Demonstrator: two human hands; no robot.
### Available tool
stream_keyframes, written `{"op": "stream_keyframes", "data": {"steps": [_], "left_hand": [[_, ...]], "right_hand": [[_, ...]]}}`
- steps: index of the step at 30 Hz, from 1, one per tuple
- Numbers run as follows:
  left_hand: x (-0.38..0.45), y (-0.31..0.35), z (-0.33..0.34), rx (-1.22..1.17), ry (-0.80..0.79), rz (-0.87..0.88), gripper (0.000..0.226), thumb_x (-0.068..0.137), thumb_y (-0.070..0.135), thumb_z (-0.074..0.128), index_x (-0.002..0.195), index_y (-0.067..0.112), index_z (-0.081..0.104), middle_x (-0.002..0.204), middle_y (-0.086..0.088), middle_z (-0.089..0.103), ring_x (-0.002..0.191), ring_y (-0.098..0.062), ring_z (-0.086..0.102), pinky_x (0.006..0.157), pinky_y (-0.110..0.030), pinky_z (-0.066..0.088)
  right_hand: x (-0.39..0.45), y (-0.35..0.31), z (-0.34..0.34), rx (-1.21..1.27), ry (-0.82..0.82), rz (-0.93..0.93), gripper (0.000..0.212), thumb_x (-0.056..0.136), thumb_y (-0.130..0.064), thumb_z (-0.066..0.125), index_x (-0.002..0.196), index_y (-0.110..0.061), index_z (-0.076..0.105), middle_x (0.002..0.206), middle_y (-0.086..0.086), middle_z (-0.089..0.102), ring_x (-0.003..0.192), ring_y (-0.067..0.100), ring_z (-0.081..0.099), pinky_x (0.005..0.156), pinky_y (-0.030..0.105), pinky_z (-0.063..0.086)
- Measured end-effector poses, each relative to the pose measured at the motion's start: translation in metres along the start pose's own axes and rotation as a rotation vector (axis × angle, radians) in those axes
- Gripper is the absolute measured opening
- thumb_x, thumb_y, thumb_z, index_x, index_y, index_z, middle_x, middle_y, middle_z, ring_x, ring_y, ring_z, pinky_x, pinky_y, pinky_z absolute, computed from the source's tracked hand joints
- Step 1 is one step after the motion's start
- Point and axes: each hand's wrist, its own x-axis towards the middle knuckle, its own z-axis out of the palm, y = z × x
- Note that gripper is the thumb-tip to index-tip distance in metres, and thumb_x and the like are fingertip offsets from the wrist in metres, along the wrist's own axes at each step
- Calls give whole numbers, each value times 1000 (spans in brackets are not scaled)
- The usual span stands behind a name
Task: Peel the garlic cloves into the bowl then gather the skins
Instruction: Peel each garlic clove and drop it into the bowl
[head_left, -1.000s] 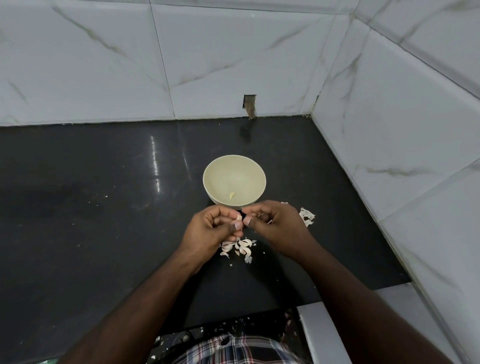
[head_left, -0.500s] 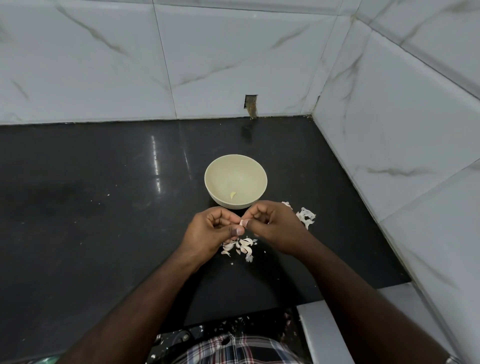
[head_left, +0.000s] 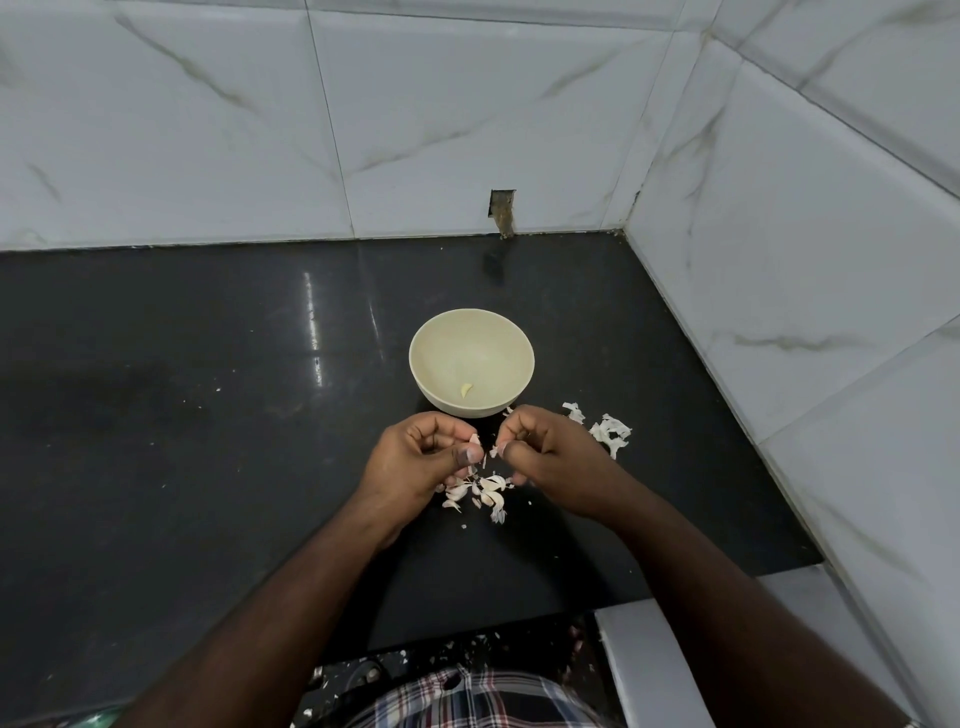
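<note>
Garlic pieces (head_left: 480, 492) lay loose just nearer than the bowl (head_left: 431, 332). Above them the left hand (head_left: 415, 457) pinched a clove (head_left: 475, 441), fingers curled, while the right hand (head_left: 550, 452) pinched at its skin. One peeled clove (head_left: 466, 390) sat inside the bowl; skins (head_left: 605, 430) lay right of it, ungathered, so most work looked left

Dim light, countertop (head_left: 208, 415) glare, wide-angle edge distortion

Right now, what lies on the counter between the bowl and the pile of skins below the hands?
In the head view, the left hand and right hand hover there, pinching a garlic clove, between the bowl and the skins.
</note>
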Motion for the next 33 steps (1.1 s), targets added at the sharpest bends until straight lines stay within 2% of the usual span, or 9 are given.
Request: {"op": "stream_keyframes", "data": {"steps": [6,10,13,18,22,26,28,31,33], "left_hand": [[0,-3,-1,-40,-14,4,11,84,-1,75,94,3,72,71,-7,69,60,-15,58,56,-22,49],[0,-5,0,-30,-14,10,10,85,2,75,94,5,72,73,-9,68,65,-21,56,56,-23,48],[1,-6,0,-1,-13,10,9,85,5,75,94,8,73,75,-8,69,66,-22,58,56,-22,49],[-1,-6,0,26,-19,15,5,87,6,74,91,8,71,78,-11,67,65,-17,62,56,-23,48],[-1,-6,0,9,-31,-6,7,90,7,72,95,4,69,76,-8,69,65,-12,67,54,-23,47],[0,-6,1,-9,-34,-5,8,90,4,71,97,2,69,73,-9,68,62,-11,64,55,-21,47],[0,-7,1,-27,-34,-13,8,90,3,70,98,2,69,74,-8,68,63,-11,62,57,-22,47],[1,-9,0,-48,-35,-29,8,91,3,68,99,3,70,77,-11,69,68,-18,58,61,-24,49],[2,-10,-1,-47,-38,-29,8,93,3,67,99,5,71,78,-11,70,69,-20,57,63,-26,49]], "right_hand": [[3,18,-12,-41,130,93,16,91,-16,58,82,-23,69,74,2,71,70,22,69,69,38,56],[3,21,-18,-132,230,96,13,85,-25,70,75,-17,72,70,-10,71,63,6,65,61,22,49],[4,26,-19,-154,226,118,13,77,-11,75,70,-20,68,64,-21,67,56,-3,60,54,11,44],[7,31,-18,-233,196,114,12,87,-19,70,94,-26,77,86,-15,74,79,0,68,75,22,53],[7,29,-18,-301,229,97,4,85,-26,74,87,-27,77,75,-16,71,70,0,65,70,24,52],[8,29,-17,-293,239,113,22,91,-13,57,88,-26,75,74,-17,66,61,-3,56,63,22,41],[8,29,-16,-263,248,134,22,94,-19,52,86,-24,72,75,-12,68,64,0,58,64,25,43],[7,30,-17,-321,227,104,15,95,-33,60,88,-26,71,82,-10,69,75,7,61,71,28,48],[9,32,-17,-383,213,51,9,92,-26,66,93,-25,75,91,-13,65,81,5,58,77,28,47]]}}
